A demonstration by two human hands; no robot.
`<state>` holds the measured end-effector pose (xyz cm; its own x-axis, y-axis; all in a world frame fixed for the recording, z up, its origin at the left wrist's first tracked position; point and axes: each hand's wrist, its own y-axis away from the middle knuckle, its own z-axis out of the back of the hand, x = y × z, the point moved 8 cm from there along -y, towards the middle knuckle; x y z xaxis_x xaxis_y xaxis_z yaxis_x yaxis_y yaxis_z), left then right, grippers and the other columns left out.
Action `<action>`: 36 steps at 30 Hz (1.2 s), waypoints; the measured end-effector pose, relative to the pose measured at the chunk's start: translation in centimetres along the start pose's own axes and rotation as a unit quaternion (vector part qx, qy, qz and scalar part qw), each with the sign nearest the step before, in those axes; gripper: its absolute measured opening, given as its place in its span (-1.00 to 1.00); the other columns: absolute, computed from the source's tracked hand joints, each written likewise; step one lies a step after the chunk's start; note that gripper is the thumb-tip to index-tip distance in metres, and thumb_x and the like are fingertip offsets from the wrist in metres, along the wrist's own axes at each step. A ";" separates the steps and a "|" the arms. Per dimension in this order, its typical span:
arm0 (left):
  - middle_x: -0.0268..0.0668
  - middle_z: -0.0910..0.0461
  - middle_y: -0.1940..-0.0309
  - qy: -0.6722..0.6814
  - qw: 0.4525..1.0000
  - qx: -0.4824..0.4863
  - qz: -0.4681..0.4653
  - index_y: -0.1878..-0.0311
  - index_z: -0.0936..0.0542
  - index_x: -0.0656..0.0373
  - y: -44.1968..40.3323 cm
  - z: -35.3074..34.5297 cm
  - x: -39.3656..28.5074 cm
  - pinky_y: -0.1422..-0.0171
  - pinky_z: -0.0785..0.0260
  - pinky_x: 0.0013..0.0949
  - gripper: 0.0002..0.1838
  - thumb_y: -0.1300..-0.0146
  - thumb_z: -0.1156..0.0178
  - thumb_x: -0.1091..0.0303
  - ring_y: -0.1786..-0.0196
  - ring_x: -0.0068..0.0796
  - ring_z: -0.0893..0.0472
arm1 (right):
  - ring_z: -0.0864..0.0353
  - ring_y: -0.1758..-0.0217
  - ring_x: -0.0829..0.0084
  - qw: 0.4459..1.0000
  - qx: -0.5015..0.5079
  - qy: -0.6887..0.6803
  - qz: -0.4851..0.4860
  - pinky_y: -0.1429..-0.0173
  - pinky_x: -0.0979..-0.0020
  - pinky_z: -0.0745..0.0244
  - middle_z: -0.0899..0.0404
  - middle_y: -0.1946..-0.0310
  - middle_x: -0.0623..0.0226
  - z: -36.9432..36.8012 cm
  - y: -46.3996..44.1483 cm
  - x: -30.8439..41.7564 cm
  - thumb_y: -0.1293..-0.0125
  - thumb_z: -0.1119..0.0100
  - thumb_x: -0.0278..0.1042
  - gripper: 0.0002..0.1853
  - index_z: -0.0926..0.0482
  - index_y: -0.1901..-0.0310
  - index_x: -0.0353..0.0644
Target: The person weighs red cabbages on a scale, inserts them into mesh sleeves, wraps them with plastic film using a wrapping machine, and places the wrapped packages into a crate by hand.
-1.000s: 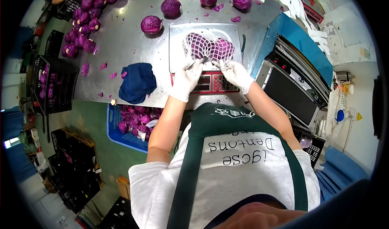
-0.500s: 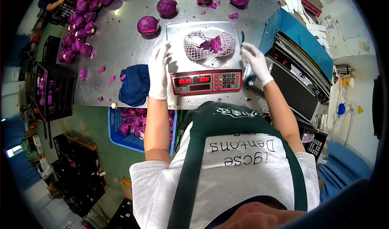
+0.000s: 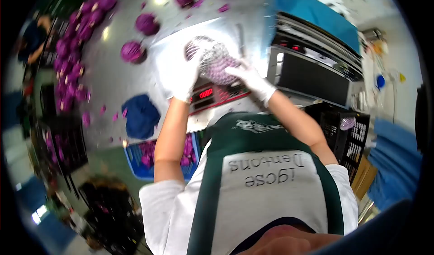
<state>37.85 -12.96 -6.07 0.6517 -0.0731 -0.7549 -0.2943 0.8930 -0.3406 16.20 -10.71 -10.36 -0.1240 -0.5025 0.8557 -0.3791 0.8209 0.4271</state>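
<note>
Fingers of white-gloved left hand (image 3: 183, 79) and right hand (image 3: 251, 78) hold white-netted purple cabbages (image 3: 220, 69), 12 o'clock, over red-fronted metal scale (image 3: 216, 102). Shallow right pinch could slip, dropping them onto scale.

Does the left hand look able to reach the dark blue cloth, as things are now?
Probably yes: the dark blue cloth lies near the left forearm, and only bare table shows between them. But the left hand, blurred, is at the netted bundle and may need to leave it first.

1 head view, near, facing down over apron (image 3: 275, 142), table (image 3: 105, 81).
</note>
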 end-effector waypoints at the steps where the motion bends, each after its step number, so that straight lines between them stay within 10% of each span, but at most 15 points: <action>1: -0.11 -0.62 0.06 0.036 0.999 0.008 -0.014 0.01 -0.62 0.14 -0.7 -1.5 -1.7 -0.18 -0.37 -0.18 -0.54 -0.06 -0.35 0.10 -0.02 -0.11 -0.57 | -0.65 0.26 0.54 0.998 -0.054 -0.022 -0.023 0.33 0.51 -0.58 -0.63 0.18 0.31 0.9 1.8 1.6 -0.16 -0.43 -0.20 -0.34 -0.36 -0.21 -0.29; 12: -0.17 -0.54 0.02 0.318 0.918 0.202 -0.125 -0.09 -0.51 0.24 -12.5 -27.6 -31.4 -0.18 -0.38 -0.35 -0.58 -0.17 -0.30 0.32 -0.02 -0.36 -0.55 | -0.65 0.35 0.55 0.966 -0.153 0.050 0.203 0.42 0.57 -0.55 -0.63 0.20 0.21 26.9 6.7 20.5 -0.28 -0.31 -0.17 -0.36 -0.27 -0.21 -0.41; 19: -0.09 -0.50 -0.20 0.244 0.882 0.390 -0.104 -0.30 -0.43 0.17 -13.8 -45.3 -34.0 -0.35 -0.25 -0.36 -0.45 -0.29 -0.20 0.16 -0.25 -0.34 -0.47 | -0.50 0.64 0.60 0.958 -0.195 0.204 0.043 0.55 0.57 -0.41 -0.57 0.54 0.30 39.4 4.8 21.9 -0.33 -0.14 0.18 -0.19 -0.27 -0.30 -0.44; 22: -0.12 -0.53 -0.16 0.248 0.920 0.285 -0.109 -0.25 -0.47 0.16 -14.8 -41.9 -33.0 -0.33 -0.26 -0.35 -0.52 -0.34 -0.17 0.16 -0.23 -0.34 -0.48 | -0.51 0.55 0.60 0.950 -0.170 0.250 0.075 0.39 0.53 -0.46 -0.56 0.54 0.38 41.5 5.9 22.5 -0.32 -0.15 0.17 -0.21 -0.29 -0.31 -0.40; 25: -0.24 -0.57 0.15 0.070 0.941 0.246 -0.221 -0.10 -0.56 0.13 -14.7 -34.6 -32.3 -0.06 -0.37 -0.33 -0.65 -0.27 -0.22 0.24 0.07 -0.36 -0.53 | -0.56 0.37 0.41 0.829 -0.156 0.476 0.248 0.21 0.40 -0.48 -0.58 0.42 0.39 43.7 9.0 24.7 -0.33 -0.16 -0.12 -0.70 -0.62 -0.02 0.00; 28: -0.35 -0.48 0.32 -0.126 0.761 0.343 -0.537 -0.10 -0.59 -0.09 -8.6 -30.7 -34.3 0.14 -0.32 -0.34 -0.59 -0.12 -0.26 0.34 0.23 -0.36 -0.48 | -0.52 0.21 0.38 0.688 -0.025 0.639 0.344 0.18 0.36 -0.49 -0.49 0.40 0.46 42.9 10.9 25.4 -0.23 -0.19 -0.30 -0.80 -0.67 0.11 0.10; 30: -0.41 -0.45 0.28 -0.223 0.651 0.436 -0.579 -0.13 -0.57 -0.26 -4.9 -30.7 -32.6 0.13 -0.28 -0.34 -0.50 -0.06 -0.28 0.34 0.20 -0.39 -0.46 | -0.49 0.21 0.35 0.596 0.077 0.700 0.385 0.21 0.33 -0.48 -0.46 0.40 0.47 41.4 10.1 24.2 -0.17 -0.24 -0.26 -0.77 -0.67 0.11 0.14; 36: -0.37 -0.47 0.42 -0.201 0.699 0.469 -0.501 -0.02 -0.65 -0.23 -4.9 -31.4 -29.1 0.13 -0.31 -0.28 -0.63 -0.10 -0.27 0.32 0.22 -0.30 -0.48 | -0.53 0.21 0.32 0.658 0.110 0.670 0.325 0.21 0.26 -0.49 -0.49 0.41 0.41 41.8 7.4 21.8 -0.17 -0.22 -0.29 -0.91 -0.70 0.33 0.03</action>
<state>-1.62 -29.19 -0.06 0.4013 -0.9083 -0.1186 0.9157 0.3948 0.0744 -27.64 -26.95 -0.79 0.5391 0.7475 0.3880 -0.7870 0.6112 -0.0839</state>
